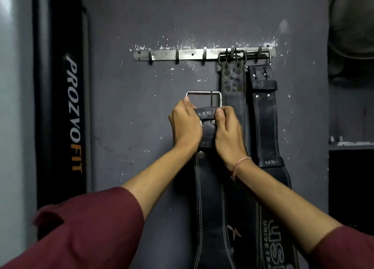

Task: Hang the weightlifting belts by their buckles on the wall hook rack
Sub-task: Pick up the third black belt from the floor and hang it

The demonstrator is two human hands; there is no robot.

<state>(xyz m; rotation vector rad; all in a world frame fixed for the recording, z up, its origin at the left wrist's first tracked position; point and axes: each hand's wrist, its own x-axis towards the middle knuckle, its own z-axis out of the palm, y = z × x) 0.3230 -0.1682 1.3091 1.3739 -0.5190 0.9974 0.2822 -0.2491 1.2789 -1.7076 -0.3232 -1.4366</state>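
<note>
I hold a black leather weightlifting belt [208, 198] upright against the grey wall. My left hand [185, 125] and my right hand [227, 131] both grip it just under its silver square buckle [204, 98], which stands well below the metal hook rack [182, 54]. Two other black belts hang from hooks at the right end of the rack: one with a dark buckle [232, 80] and one with USI lettering [265, 127]. Three hooks on the left part of the rack are bare.
A tall black padded post marked PROZVOFIT [60, 107] stands left of the rack. A dark shelf unit [351, 145] with small items is at the right, with a round dark object [352, 22] above it.
</note>
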